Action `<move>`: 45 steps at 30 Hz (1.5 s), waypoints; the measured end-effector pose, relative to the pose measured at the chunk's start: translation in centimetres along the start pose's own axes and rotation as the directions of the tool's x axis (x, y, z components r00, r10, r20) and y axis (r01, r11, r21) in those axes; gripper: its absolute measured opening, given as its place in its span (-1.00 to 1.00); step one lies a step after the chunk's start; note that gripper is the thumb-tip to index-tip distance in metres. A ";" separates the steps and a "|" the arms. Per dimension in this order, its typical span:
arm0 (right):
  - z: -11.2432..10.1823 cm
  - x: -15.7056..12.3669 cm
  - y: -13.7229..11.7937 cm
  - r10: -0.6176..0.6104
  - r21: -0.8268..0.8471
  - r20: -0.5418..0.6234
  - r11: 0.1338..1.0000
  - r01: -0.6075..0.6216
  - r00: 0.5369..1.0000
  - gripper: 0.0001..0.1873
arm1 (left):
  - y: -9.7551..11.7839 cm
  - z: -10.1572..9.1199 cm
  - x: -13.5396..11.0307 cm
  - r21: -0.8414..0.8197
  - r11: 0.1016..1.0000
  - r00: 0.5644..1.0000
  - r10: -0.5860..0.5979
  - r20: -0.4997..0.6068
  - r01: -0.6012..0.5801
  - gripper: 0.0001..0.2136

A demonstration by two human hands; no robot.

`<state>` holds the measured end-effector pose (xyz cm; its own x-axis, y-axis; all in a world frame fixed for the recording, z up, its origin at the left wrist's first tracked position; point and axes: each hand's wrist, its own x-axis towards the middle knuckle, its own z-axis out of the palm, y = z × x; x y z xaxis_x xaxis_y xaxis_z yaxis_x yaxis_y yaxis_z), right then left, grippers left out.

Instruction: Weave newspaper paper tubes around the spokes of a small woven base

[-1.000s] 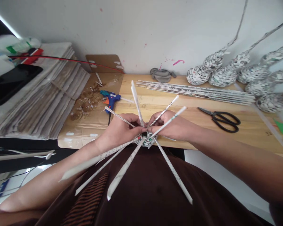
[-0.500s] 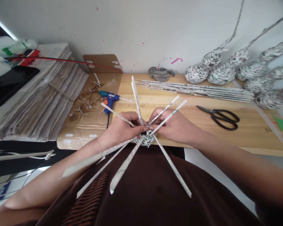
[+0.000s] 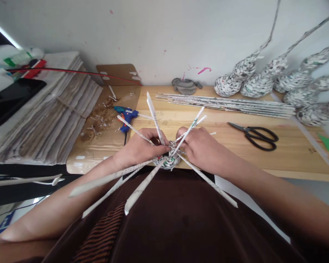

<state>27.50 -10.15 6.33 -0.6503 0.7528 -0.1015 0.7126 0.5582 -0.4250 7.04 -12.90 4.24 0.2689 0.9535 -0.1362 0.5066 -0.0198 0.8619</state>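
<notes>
A small woven piece of rolled newspaper sits at the table's front edge, close to my body, with several long paper tubes sticking out all round it. My left hand grips its left rim, thumb on top and fingers curled behind. On the other side my right hand is closed, its fingers pinching a paper tube beside the rim. A short tube end shows past the right knuckles. The fingertips of my right hand are partly hidden by the crossing tubes.
Black scissors lie at right. Behind are a bundle of paper tubes, a grey cloth and several woven bulb-shaped pieces. A blue glue gun rests on cardboard, beside a tall newspaper stack.
My right hand has turned and shifted slightly right, its fingers curling more. The tubes on the right have swung with the woven piece, and the lower right one points further outward. My left hand keeps its grip.
</notes>
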 end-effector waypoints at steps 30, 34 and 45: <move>4.2 -3.3 1.9 -0.402 -0.316 -0.623 0.914 0.253 0.671 -0.82 | 0.2 0.3 -0.2 0.021 1.000 0.998 -0.001 -0.065 0.003 -0.83; 5.2 -2.7 2.0 -0.376 -0.226 -0.669 0.925 0.305 0.641 -0.81 | 0.3 0.4 -0.3 0.035 0.999 0.996 -0.006 -0.084 0.009 -0.85; 5.9 -1.4 0.4 0.077 0.416 -0.546 0.889 0.191 0.835 -0.89 | -0.3 0.4 -0.5 -0.043 0.999 0.995 0.020 -0.102 -0.025 -0.88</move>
<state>27.19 -13.05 1.04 -0.3445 0.8613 0.3734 0.3999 0.4945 -0.7717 7.13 -13.53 3.88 0.1942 0.9786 -0.0680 0.4638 -0.0306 0.8854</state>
